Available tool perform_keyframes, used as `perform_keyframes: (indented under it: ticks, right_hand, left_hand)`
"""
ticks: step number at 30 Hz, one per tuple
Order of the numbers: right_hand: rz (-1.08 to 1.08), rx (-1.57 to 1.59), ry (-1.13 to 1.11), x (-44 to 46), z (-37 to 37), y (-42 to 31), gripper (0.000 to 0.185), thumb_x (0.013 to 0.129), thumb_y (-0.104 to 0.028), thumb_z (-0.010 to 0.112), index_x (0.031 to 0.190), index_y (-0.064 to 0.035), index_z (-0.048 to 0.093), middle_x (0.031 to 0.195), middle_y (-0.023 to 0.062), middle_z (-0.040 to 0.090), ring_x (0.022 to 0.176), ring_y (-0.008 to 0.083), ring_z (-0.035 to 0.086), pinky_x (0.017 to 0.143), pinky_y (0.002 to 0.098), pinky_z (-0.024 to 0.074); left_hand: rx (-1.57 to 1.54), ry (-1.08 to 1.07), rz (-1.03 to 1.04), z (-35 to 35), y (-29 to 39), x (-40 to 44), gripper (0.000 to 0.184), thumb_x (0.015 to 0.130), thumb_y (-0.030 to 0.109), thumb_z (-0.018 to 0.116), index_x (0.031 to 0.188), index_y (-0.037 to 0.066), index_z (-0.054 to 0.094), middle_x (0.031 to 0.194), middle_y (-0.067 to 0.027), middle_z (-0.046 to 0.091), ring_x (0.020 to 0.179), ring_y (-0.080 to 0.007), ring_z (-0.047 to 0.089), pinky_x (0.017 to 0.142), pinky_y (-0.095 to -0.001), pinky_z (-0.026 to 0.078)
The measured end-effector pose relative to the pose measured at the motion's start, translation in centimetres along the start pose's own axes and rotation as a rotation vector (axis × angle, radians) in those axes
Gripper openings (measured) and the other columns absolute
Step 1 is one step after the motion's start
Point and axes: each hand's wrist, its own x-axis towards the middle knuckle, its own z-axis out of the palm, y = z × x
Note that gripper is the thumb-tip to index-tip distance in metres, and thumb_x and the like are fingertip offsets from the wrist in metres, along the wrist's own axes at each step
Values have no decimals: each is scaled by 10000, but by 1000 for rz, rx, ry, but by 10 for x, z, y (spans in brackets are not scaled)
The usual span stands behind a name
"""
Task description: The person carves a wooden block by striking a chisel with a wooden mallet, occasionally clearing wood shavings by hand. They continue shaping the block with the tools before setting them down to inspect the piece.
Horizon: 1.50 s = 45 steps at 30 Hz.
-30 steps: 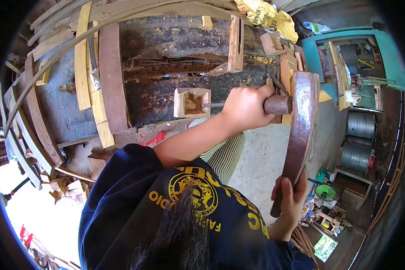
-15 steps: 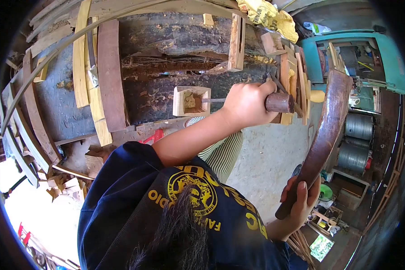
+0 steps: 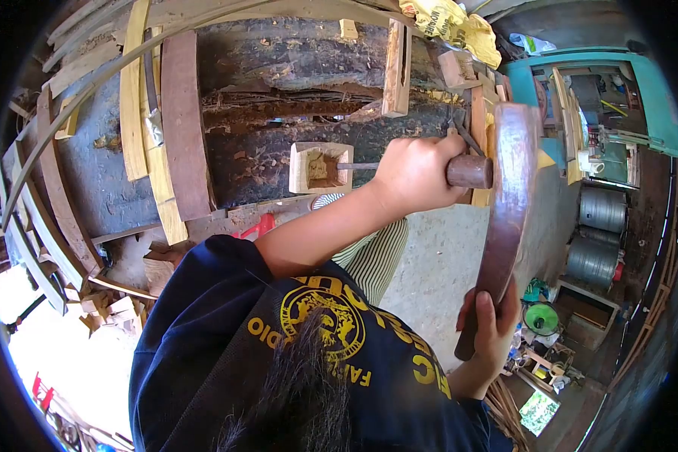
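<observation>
My left hand (image 3: 418,175) is wrapped around a chisel (image 3: 471,172), its thin metal blade pointing left and its dark round handle end sticking out to the right. The blade's tip reaches into the hollow of a small pale wooden block (image 3: 299,169) lying on the dark, worn timber bench. In my right hand (image 3: 491,320) is a long, slightly curved wooden mallet (image 3: 508,203), gripped at its narrow lower end. Its broad upper part stands right at the end of the chisel handle; whether they touch I cannot tell.
Planks (image 3: 182,124) lie across the left of the dark bench (image 3: 279,56), which has a long split. A slotted wooden piece (image 3: 396,68) and small offcuts rest at the back right. A yellow sack (image 3: 459,30), a teal frame (image 3: 655,98) and metal drums (image 3: 599,260) stand beyond.
My right hand has swung the mallet left, bringing it up to the chisel handle's end. My left hand, the chisel and the block have hardly moved.
</observation>
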Motion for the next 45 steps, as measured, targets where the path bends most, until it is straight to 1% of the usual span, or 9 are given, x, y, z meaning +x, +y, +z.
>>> perform_keyframes:
  ticks: [5, 7, 9, 20, 31, 36, 39, 41, 45]
  right_hand:
    - [-145, 209, 242, -4, 0, -8, 377, 912, -207, 535, 1194, 7, 406, 697, 90, 549, 483, 121, 510, 414, 236, 414]
    - [-173, 109, 226, 3, -6, 6, 395, 924, -205, 529, 1220, 8, 379, 693, 78, 541, 477, 115, 501, 416, 237, 411]
    - [-19, 34, -65, 7, -2, 4, 380, 929, -193, 529, 1214, 10, 381, 690, 63, 536, 470, 109, 491, 420, 236, 409]
    - [-50, 159, 154, -9, 5, -3, 523, 883, -302, 594, 1246, 20, 398, 675, 79, 528, 483, 112, 490, 422, 230, 409]
    - [-61, 98, 140, -11, 5, -10, 531, 874, -337, 591, 1212, 38, 426, 688, 83, 533, 482, 111, 483, 412, 229, 404]
    - [-239, 165, 345, -16, -2, -5, 550, 863, -357, 584, 1215, 27, 409, 698, 97, 545, 458, 128, 487, 416, 238, 413]
    - [-304, 206, 297, -14, 5, 7, 555, 865, -321, 599, 1244, 19, 379, 723, 102, 557, 444, 134, 486, 420, 248, 421]
    - [-42, 133, 149, -21, 9, 2, 531, 881, -244, 609, 1270, 16, 359, 757, 99, 554, 493, 130, 498, 433, 249, 421]
    - [-101, 72, 169, -15, 9, -1, 464, 917, -280, 548, 1250, -7, 374, 693, 97, 540, 456, 121, 491, 403, 233, 408]
  left_hand:
    - [-14, -22, -45, -2, 1, 3, 303, 633, 267, 711, 858, 100, 593, 683, -132, 641, 638, -333, 644, 587, -423, 536]
    - [-14, -25, -47, 1, -1, 4, 294, 639, 267, 707, 855, 102, 595, 686, -135, 641, 641, -338, 643, 588, -423, 537]
    - [-13, -25, -43, 0, -1, 6, 285, 646, 268, 703, 853, 103, 596, 689, -137, 642, 643, -343, 641, 590, -423, 538]
    - [-43, 7, 46, -8, 11, -5, 335, 605, 228, 717, 877, 89, 580, 726, -123, 640, 657, -323, 646, 584, -415, 534]
    - [-42, -45, -36, -6, 7, -12, 370, 591, 227, 735, 894, 91, 572, 710, -128, 624, 672, -337, 640, 598, -427, 528]
    - [-87, 9, -18, -4, 5, -11, 324, 630, 244, 726, 872, 95, 572, 691, -116, 630, 631, -331, 639, 569, -420, 526]
    - [-95, 8, -7, -6, 7, -11, 317, 635, 248, 715, 871, 83, 581, 715, -139, 649, 630, -330, 646, 571, -417, 532]
    - [-76, -5, -3, -7, 5, -11, 314, 637, 249, 713, 868, 83, 579, 712, -138, 648, 629, -330, 646, 571, -417, 532]
    - [-54, -42, -16, -9, 4, -10, 315, 628, 237, 719, 869, 94, 573, 674, -118, 627, 637, -329, 641, 570, -423, 529]
